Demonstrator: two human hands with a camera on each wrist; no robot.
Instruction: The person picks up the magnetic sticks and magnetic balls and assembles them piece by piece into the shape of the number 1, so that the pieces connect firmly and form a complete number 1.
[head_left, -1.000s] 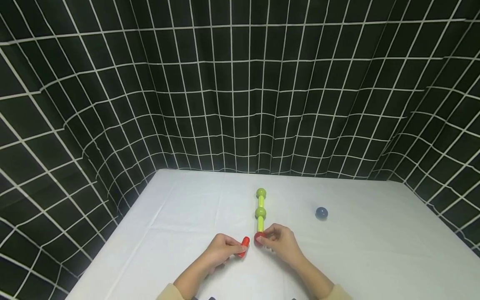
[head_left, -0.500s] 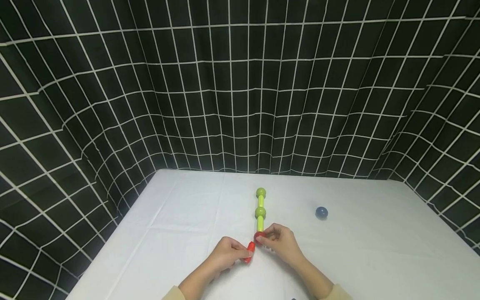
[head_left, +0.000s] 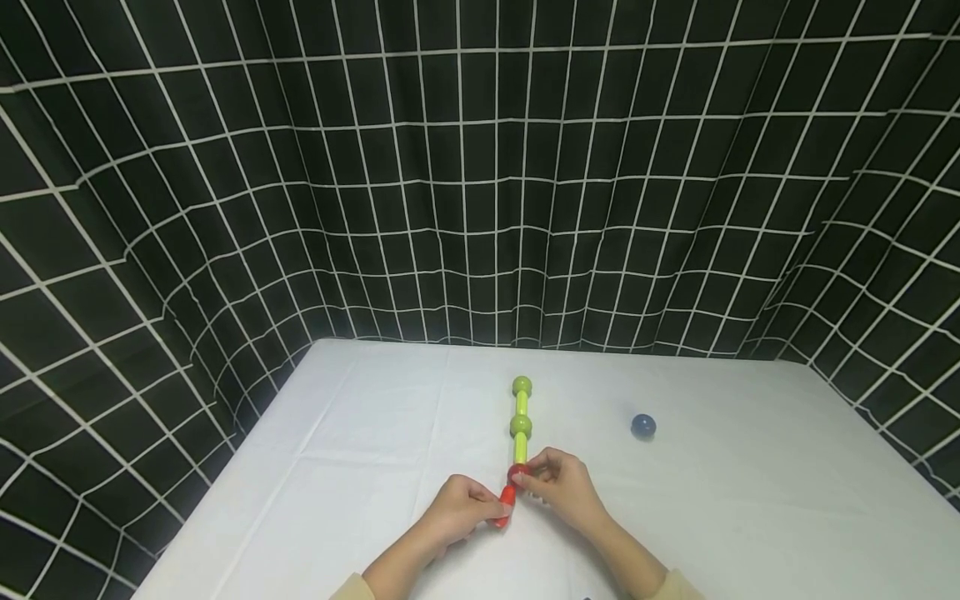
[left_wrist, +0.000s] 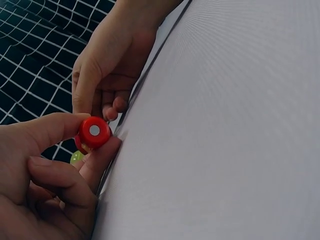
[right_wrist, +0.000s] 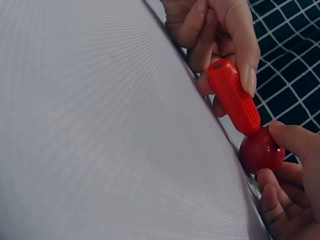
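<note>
My left hand (head_left: pixel 459 508) pinches a bright red ridged rod (right_wrist: pixel 234 97) between thumb and fingers. A pale round disc shows in the rod's end in the left wrist view. The rod's far end touches a dark red ball (right_wrist: pixel 261 151), at a slight tilt to the chain. With thumb and fingertips, my right hand (head_left: pixel 566 490) holds that ball. Beyond it runs a straight chain of a yellow-green rod (head_left: pixel 521 447), a green ball (head_left: pixel 521 426), another yellow-green rod (head_left: pixel 522 403) and a far green ball (head_left: pixel 522 385), lying on the table.
A blue ball (head_left: pixel 643 426) lies by itself to the right of the chain. White cloth covers the table (head_left: pixel 375 400). A dark curtain with a white grid (head_left: pixel 480 208) stands behind the table and along both sides.
My left hand has moved right, bringing the red rod from a gap beside the red ball into contact with it. The right hand and the green chain stay in place.
</note>
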